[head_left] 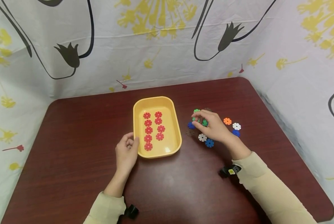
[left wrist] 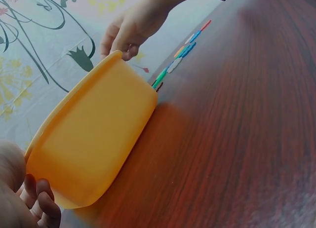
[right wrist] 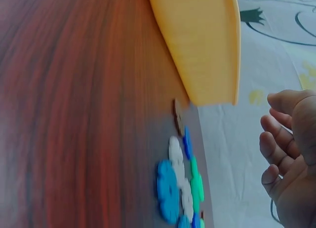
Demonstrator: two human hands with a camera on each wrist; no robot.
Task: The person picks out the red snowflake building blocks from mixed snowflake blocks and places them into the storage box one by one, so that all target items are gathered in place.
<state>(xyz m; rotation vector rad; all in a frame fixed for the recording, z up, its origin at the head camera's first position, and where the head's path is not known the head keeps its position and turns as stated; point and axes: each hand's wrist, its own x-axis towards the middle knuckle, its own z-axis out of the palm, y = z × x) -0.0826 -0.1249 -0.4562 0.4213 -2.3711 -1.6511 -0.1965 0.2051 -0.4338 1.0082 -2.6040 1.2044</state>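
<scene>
A yellow tray (head_left: 172, 146) sits on the table, with several red notched discs (head_left: 148, 130) in two columns inside. My left hand (head_left: 126, 154) holds the tray's near left side, thumb at the rim and fingers bent against the outer wall; the left wrist view shows the fingers (left wrist: 43, 203) by that wall. Right of the tray, my right hand (head_left: 214, 127) hovers over loose notched discs, among them a green disc (head_left: 205, 123), a white disc (head_left: 202, 137) and a blue disc (head_left: 209, 143). Its fingers are loosely bent with nothing between them, as the right wrist view shows.
Farther right lie an orange disc (head_left: 227, 121), another white disc (head_left: 236, 126) and another blue disc (head_left: 236, 133). Brown discs (head_left: 190, 133) blend into the dark red table (head_left: 85, 149). A patterned cloth (head_left: 105, 49) hangs behind and beside the table.
</scene>
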